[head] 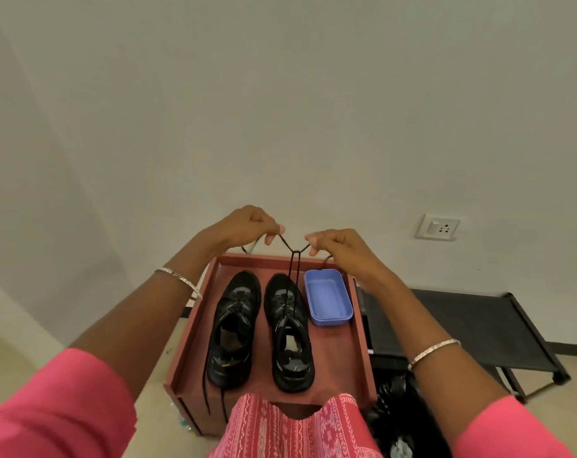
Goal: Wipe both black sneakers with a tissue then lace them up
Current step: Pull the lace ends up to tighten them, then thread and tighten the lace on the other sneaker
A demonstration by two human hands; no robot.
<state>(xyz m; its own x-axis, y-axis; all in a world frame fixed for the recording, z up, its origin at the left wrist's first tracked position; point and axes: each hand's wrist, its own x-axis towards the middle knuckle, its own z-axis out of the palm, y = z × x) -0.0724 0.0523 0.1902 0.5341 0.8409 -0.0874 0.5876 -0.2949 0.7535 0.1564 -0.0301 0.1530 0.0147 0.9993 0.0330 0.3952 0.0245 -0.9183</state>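
Red-brown bench (341, 358) with a raised rim, carrying shoes and a tub.
Two black sneakers stand side by side, apart, toes pointing away: the left-hand sneaker (234, 328) and the right-hand sneaker (289, 338). A blue tub (328, 298) sits just beside the latter's toe. Loose lace ends (206, 393) hang over the near edge.

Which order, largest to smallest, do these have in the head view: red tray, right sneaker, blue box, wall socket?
1. red tray
2. right sneaker
3. blue box
4. wall socket; it is farther away on the wall, so its true size against the box is unsure.
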